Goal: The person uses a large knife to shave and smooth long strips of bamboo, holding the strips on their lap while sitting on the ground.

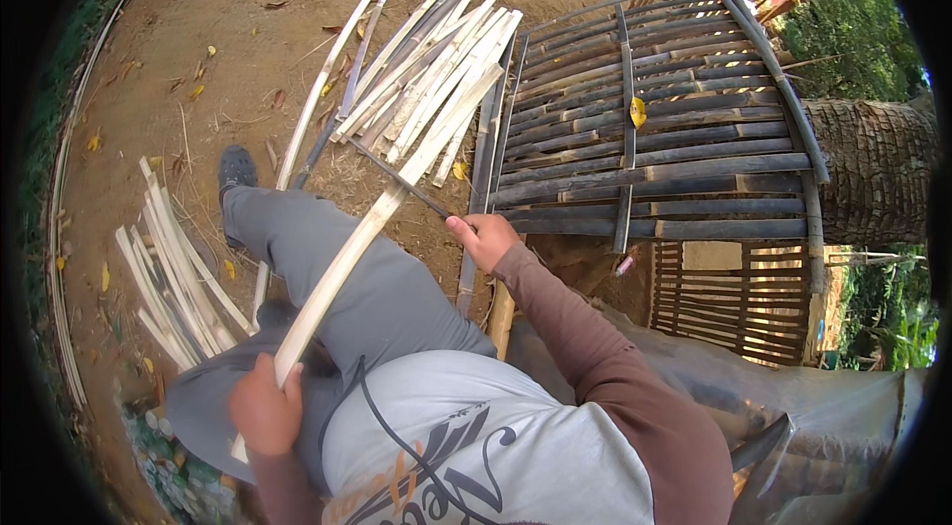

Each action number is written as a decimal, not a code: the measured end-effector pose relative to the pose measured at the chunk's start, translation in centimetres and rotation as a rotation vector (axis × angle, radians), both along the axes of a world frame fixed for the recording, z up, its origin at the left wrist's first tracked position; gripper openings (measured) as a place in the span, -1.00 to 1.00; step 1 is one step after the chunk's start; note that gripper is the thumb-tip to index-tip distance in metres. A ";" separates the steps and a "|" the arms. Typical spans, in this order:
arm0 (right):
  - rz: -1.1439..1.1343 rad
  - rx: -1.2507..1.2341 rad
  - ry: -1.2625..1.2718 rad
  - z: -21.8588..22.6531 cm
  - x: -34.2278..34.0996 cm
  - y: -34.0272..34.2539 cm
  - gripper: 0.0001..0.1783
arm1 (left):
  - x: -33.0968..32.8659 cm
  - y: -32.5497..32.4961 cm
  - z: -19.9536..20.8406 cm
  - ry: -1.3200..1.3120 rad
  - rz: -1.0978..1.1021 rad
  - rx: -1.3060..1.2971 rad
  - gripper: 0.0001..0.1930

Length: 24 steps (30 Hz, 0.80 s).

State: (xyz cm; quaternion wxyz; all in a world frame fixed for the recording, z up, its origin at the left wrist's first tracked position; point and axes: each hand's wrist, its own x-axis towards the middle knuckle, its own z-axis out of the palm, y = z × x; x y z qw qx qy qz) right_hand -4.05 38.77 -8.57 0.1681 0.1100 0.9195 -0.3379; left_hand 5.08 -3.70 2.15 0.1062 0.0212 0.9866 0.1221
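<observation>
My left hand [266, 406] is closed around the near end of a long pale bamboo strip [347, 257]. The strip slants up and away across my grey-trousered legs. In my right hand [484, 239] is the handle of a long, thin, dark-bladed knife [424, 198], its blade seen nearly edge-on. The blade crosses the strip around its middle; whether it bites into the wood I cannot tell. Beyond the strip lies a pile of split bamboo strips [436, 59] on the ground. Another bundle of pale strips [178, 267] lies to my left.
A dark bamboo slat bench [654, 148] stands at the right, with a yellow leaf [638, 113] on it. Behind it is a thick tree trunk [868, 168]. A long bamboo pole [317, 99] lies beyond my shod foot [238, 173]. Grey plastic sheeting [823, 406] hangs at the lower right.
</observation>
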 end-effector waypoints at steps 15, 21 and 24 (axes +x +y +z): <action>-0.126 0.161 -0.016 -0.6 -3.2 0.1 -0.18 | 0.0 -0.3 0.3 0.053 -0.014 -0.024 -0.64; 0.166 0.257 0.017 -1.1 -3.0 -1.1 -0.18 | 1.5 -0.7 0.2 0.040 0.024 -0.039 -0.65; -0.248 0.199 -0.022 -5.0 -5.7 5.6 -0.10 | 1.4 0.0 1.1 0.057 0.042 0.010 -0.69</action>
